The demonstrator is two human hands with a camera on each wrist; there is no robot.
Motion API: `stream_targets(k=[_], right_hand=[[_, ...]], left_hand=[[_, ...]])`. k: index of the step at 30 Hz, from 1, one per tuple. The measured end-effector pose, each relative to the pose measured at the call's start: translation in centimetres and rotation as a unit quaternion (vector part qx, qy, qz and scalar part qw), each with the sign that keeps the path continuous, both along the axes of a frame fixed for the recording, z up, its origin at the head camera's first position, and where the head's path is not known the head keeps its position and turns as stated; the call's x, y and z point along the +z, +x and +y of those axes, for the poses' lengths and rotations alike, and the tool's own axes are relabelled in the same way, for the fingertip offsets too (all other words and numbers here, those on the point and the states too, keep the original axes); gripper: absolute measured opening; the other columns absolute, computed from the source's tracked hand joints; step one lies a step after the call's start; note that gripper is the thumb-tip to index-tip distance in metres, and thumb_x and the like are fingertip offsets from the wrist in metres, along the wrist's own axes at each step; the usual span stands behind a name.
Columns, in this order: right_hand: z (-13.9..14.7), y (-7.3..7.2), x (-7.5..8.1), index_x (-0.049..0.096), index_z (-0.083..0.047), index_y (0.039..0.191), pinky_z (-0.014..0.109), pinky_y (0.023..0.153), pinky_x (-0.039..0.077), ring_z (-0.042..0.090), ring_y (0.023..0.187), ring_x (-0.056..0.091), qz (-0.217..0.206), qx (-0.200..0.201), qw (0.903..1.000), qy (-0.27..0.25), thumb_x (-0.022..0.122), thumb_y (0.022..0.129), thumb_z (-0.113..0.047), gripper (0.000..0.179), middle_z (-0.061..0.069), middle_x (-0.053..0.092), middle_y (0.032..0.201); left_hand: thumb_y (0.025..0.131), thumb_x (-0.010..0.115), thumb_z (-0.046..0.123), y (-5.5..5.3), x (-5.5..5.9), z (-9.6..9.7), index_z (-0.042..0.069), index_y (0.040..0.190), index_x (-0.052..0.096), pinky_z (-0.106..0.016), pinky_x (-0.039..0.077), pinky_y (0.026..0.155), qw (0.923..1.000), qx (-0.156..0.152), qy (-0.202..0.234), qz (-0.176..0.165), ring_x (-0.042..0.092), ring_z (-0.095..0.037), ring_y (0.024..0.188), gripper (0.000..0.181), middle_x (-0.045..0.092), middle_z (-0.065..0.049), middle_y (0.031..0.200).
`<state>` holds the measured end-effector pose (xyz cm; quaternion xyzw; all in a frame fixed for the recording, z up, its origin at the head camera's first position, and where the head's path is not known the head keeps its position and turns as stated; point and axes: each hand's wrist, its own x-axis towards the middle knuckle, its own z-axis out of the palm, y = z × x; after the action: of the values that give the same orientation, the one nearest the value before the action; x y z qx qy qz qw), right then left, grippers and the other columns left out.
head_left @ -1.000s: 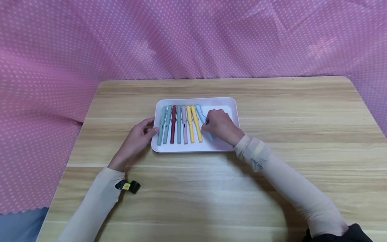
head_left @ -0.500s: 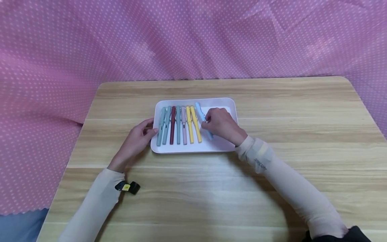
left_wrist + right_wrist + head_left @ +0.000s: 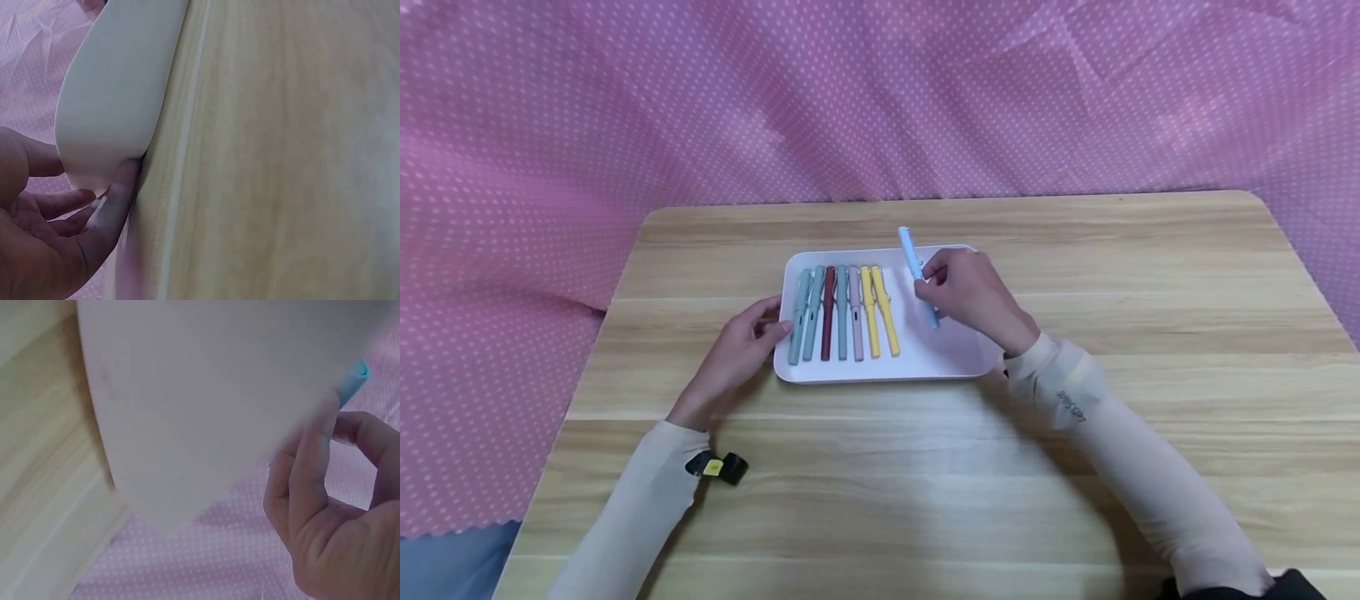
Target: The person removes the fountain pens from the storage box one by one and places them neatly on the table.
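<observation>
In the head view, my right hand (image 3: pixel 973 296) pinches a light blue pen (image 3: pixel 908 248) between thumb and fingers. The pen is lifted over the right half of a white tray (image 3: pixel 917 365), tilted, its far end reaching past the far rim. My left hand (image 3: pixel 737 354) grips the tray's left end, thumb at the rim; the left wrist view shows its fingers around the tray's outer wall (image 3: pixel 119 81). A row of capped pens lies in the tray: teal pens (image 3: pixel 842 312), a dark red one (image 3: pixel 828 312), a lilac one (image 3: pixel 856 315) and two yellow ones (image 3: pixel 870 312).
The tray rests on a light wooden table (image 3: pixel 865 483). A pink dotted cloth (image 3: pixel 880 100) hangs behind the far edge and along the left side. A small black device (image 3: pixel 718 467) is strapped at the left wrist.
My right hand has raised the light blue pen from beside the yellow pens and carried it a little right and up. My left hand stays at the tray's left end.
</observation>
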<state>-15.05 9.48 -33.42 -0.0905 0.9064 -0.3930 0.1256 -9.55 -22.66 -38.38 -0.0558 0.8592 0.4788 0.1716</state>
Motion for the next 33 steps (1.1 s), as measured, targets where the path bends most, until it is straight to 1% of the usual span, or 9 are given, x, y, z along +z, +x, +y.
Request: stream_targets(k=[4, 8, 11, 14, 18, 22, 25, 30, 33], right_hand=[[1.2, -0.2, 0.5, 0.073, 0.004, 0.106, 0.025, 0.058, 0.056, 0.020, 0.067, 0.070, 0.013, -0.020, 0.9996, -0.017, 0.070, 0.096, -0.012, 0.019, 0.015, 0.071, 0.090], [2.5, -0.1, 0.9, 0.072, 0.006, 0.105, 0.032, 0.064, 0.062, 0.022, 0.068, 0.073, 0.019, -0.034, 0.9983, -0.042, 0.068, 0.095, -0.010, 0.019, 0.017, 0.072, 0.092], [3.5, 0.0, 1.1, 0.071, 0.007, 0.106, 0.038, 0.068, 0.063, 0.020, 0.068, 0.073, 0.015, -0.048, 0.9970, -0.059, 0.068, 0.095, -0.010, 0.021, 0.017, 0.072, 0.093], [4.4, 0.0, 1.2, 0.071, 0.006, 0.108, 0.038, 0.070, 0.063, 0.018, 0.069, 0.073, 0.011, -0.066, 0.9954, -0.069, 0.068, 0.095, -0.011, 0.022, 0.018, 0.072, 0.095], [5.9, -0.1, 1.2, 0.071, 0.005, 0.109, 0.031, 0.067, 0.062, 0.019, 0.070, 0.073, 0.016, -0.087, 0.9949, -0.050, 0.068, 0.096, -0.013, 0.023, 0.019, 0.072, 0.098], [7.2, -0.2, 1.0, 0.071, 0.006, 0.111, 0.028, 0.066, 0.060, 0.023, 0.072, 0.075, 0.020, -0.099, 0.9943, -0.035, 0.066, 0.096, -0.015, 0.026, 0.021, 0.073, 0.101], [8.2, -0.3, 0.6, 0.070, 0.007, 0.111, 0.033, 0.069, 0.062, 0.025, 0.073, 0.076, 0.012, -0.105, 0.9936, -0.041, 0.065, 0.097, -0.016, 0.028, 0.023, 0.073, 0.103], [9.5, -0.4, -0.1, 0.069, 0.007, 0.112, 0.038, 0.074, 0.063, 0.026, 0.076, 0.076, -0.008, -0.115, 0.9926, -0.038, 0.065, 0.098, -0.017, 0.029, 0.024, 0.072, 0.106], [10.1, -0.5, -0.6, 0.069, 0.006, 0.112, 0.039, 0.078, 0.062, 0.028, 0.080, 0.076, -0.022, -0.117, 0.9926, -0.025, 0.066, 0.098, -0.018, 0.029, 0.023, 0.072, 0.106]], left_hand=[[0.111, 0.051, 0.030, 0.0, 0.0, 0.0, 0.014, 0.164, 0.032, -0.043, 0.047, 0.103, 1.0000, 0.002, 0.000, -0.002, 0.049, -0.030, 0.125, 0.058, 0.051, -0.011, 0.146], [0.111, 0.051, 0.031, 0.0, 0.1, 0.0, 0.014, 0.164, 0.031, -0.043, 0.046, 0.105, 1.0000, 0.002, 0.003, -0.005, 0.049, -0.030, 0.126, 0.059, 0.051, -0.011, 0.146], [0.111, 0.051, 0.030, 0.0, 0.1, 0.0, 0.014, 0.164, 0.031, -0.043, 0.046, 0.106, 1.0000, 0.001, 0.004, -0.007, 0.049, -0.030, 0.126, 0.059, 0.050, -0.011, 0.146], [0.111, 0.051, 0.029, 0.0, 0.1, 0.0, 0.014, 0.164, 0.032, -0.043, 0.046, 0.104, 1.0000, 0.002, 0.005, -0.007, 0.049, -0.030, 0.126, 0.058, 0.051, -0.010, 0.145], [0.111, 0.051, 0.030, 0.0, 0.1, 0.0, 0.014, 0.164, 0.033, -0.042, 0.047, 0.102, 0.9999, 0.002, 0.008, -0.006, 0.049, -0.030, 0.125, 0.058, 0.051, -0.010, 0.145], [0.111, 0.051, 0.031, 0.0, 0.1, 0.0, 0.014, 0.164, 0.032, -0.042, 0.049, 0.101, 0.9999, 0.003, 0.009, -0.005, 0.049, -0.029, 0.125, 0.059, 0.051, -0.011, 0.144], [0.111, 0.051, 0.031, 0.1, 0.0, 0.0, 0.013, 0.164, 0.032, -0.042, 0.049, 0.101, 0.9999, 0.002, 0.010, -0.004, 0.049, -0.030, 0.124, 0.059, 0.051, -0.011, 0.144], [0.111, 0.051, 0.031, 0.1, -0.1, 0.0, 0.013, 0.163, 0.033, -0.042, 0.052, 0.099, 0.9999, -0.002, 0.010, 0.003, 0.051, -0.030, 0.124, 0.058, 0.052, -0.012, 0.144], [0.111, 0.050, 0.031, 0.1, -0.1, 0.0, 0.012, 0.163, 0.032, -0.044, 0.052, 0.099, 0.9999, -0.004, 0.007, 0.007, 0.051, -0.030, 0.124, 0.058, 0.052, -0.013, 0.144]])
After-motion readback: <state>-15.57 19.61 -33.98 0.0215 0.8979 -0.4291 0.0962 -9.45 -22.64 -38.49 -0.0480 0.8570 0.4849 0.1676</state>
